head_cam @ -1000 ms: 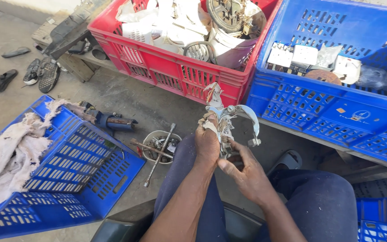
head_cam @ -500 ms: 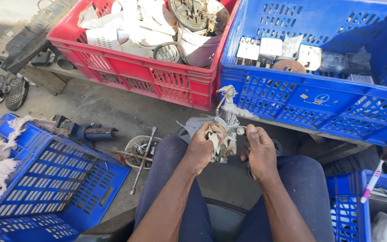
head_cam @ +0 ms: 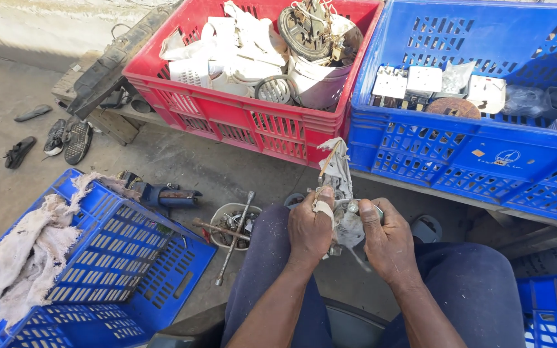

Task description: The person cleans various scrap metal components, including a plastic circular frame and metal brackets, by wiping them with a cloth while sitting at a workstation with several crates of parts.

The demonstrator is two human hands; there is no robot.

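Both my hands grip a small grey-white appliance part (head_cam: pixel 343 219) with wires and metal bits, held over my lap between my knees. My left hand (head_cam: pixel 311 229) clasps its left side, thumb up, a pale bandage strip on the thumb. My right hand (head_cam: pixel 387 237) holds its right side, fingers curled round a metal piece. The part's upper end (head_cam: pixel 336 164) sticks up above my hands, in front of the crates.
A red crate (head_cam: pixel 253 125) of white plastic and metal appliance parts and a blue crate (head_cam: pixel 485 154) of white switch boxes stand ahead. An upturned blue crate (head_cam: pixel 117 258) with rags lies left. A bowl with tools (head_cam: pixel 230 222), a hammer-like tool (head_cam: pixel 162 193) and shoes (head_cam: pixel 66 138) sit on the floor.
My hands have drawn together on the part and turned it more upright; a second ago it stood higher with a curved piece out to the right. The view has shifted right.
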